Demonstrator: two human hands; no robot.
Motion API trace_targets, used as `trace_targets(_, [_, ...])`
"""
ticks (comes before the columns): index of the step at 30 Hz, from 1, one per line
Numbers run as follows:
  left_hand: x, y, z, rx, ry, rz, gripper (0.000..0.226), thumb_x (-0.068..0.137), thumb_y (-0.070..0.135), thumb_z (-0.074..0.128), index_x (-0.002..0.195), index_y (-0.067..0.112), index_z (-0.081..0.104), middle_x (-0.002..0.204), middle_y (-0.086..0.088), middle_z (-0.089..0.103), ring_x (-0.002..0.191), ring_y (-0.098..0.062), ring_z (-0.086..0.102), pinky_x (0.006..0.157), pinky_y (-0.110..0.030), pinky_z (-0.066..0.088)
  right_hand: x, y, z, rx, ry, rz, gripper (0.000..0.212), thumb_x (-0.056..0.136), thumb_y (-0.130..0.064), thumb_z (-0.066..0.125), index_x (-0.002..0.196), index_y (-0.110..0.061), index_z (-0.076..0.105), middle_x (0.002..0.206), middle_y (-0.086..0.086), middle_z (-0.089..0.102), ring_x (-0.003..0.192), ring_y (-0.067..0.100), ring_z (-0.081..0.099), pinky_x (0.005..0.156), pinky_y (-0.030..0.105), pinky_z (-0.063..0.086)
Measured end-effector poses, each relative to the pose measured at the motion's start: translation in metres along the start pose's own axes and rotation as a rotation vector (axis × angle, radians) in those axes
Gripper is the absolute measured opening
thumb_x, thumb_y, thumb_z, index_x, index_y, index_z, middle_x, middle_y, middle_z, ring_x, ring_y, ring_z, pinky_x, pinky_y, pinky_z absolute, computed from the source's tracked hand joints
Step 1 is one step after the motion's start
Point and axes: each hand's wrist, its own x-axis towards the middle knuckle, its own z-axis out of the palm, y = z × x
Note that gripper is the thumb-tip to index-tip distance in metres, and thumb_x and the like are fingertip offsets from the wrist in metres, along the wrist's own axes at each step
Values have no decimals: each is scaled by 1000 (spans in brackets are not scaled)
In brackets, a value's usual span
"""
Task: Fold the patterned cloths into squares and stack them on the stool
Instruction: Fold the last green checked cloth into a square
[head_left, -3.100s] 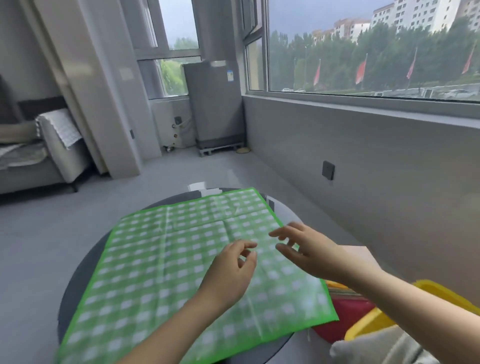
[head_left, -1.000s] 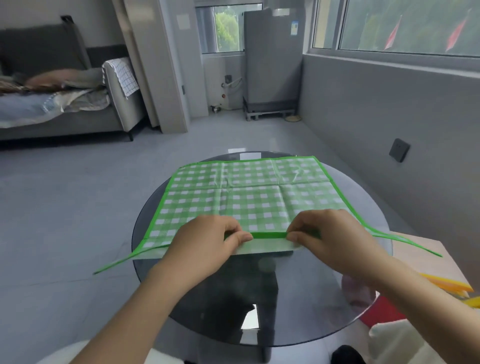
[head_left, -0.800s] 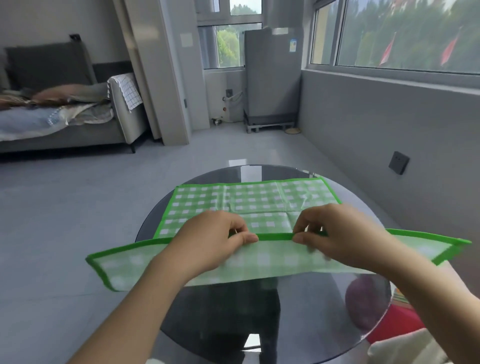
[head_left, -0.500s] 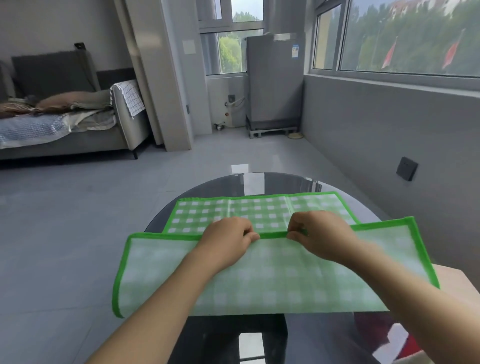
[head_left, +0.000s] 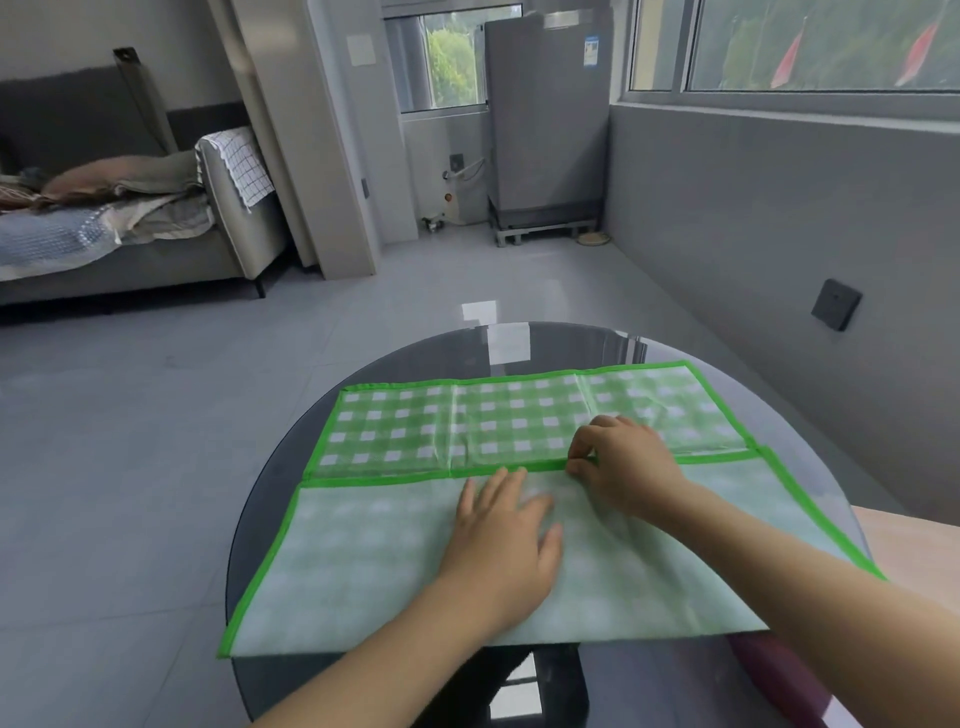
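A green and white checked cloth (head_left: 415, 426) with a bright green border lies on the round dark glass table (head_left: 561, 343). Its near part is folded over the far part, so the pale underside (head_left: 353, 561) faces up and its green edge runs across the middle. My left hand (head_left: 506, 540) lies flat on the pale flap, fingers straight, just below that edge. My right hand (head_left: 621, 465) pinches the green edge of the flap at the middle of the cloth. The stool cannot be made out.
A pale surface (head_left: 914, 540) shows at the right beyond the table rim, with something dark red (head_left: 779, 675) below the glass. Grey floor (head_left: 156, 441) lies to the left, a sofa (head_left: 130, 244) at the back left, a grey wall (head_left: 779, 218) to the right.
Both hands carried the near edge of the cloth forward over the far part and laid it down. My left hand let go of the edge and now lies flat on the flap.
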Motion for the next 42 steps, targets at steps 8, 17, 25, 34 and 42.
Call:
trace_targets(8, [-11,0,22,18,-42,14,84,71,64,-6,150,36,-5,157,0,-21,142,-16,-28,113,-37,-22,0,0,9,-58,77,7,19,90,-32,54,106,-24,61,113,-3,58,111,20,47,93,30,27])
trace_targets(17, [-7,-1,24,80,-42,14,81,71,61,-13,149,37,-10,157,1,-21,143,-16,-25,114,-38,-20,-63,-7,23,-45,-43,-31,87,74,-53,-11,148,-22,22,157,-3,17,145,14,10,116,26,1])
trace_targets(25, [-8,-1,24,119,-70,-5,58,98,50,13,148,38,-14,156,2,-25,142,-15,-27,116,-42,-18,-91,44,1,-166,-134,144,66,89,-62,3,149,-35,-2,158,-7,-6,145,10,-9,117,31,-8])
trace_targets(34, [-8,-1,26,125,-57,-14,79,71,62,-16,147,40,-15,156,4,-25,142,-14,-27,116,-41,-18,-95,76,-16,-161,-143,276,61,95,-55,14,149,-32,-1,158,-2,-7,145,13,-9,119,33,-6])
trace_targets(42, [-8,7,24,132,-54,-55,58,99,48,15,150,34,-9,158,-1,-20,144,-18,-22,116,-44,-15,-76,23,-5,-39,-144,116,56,99,-43,19,150,-26,5,158,0,-5,145,14,-9,118,32,-7])
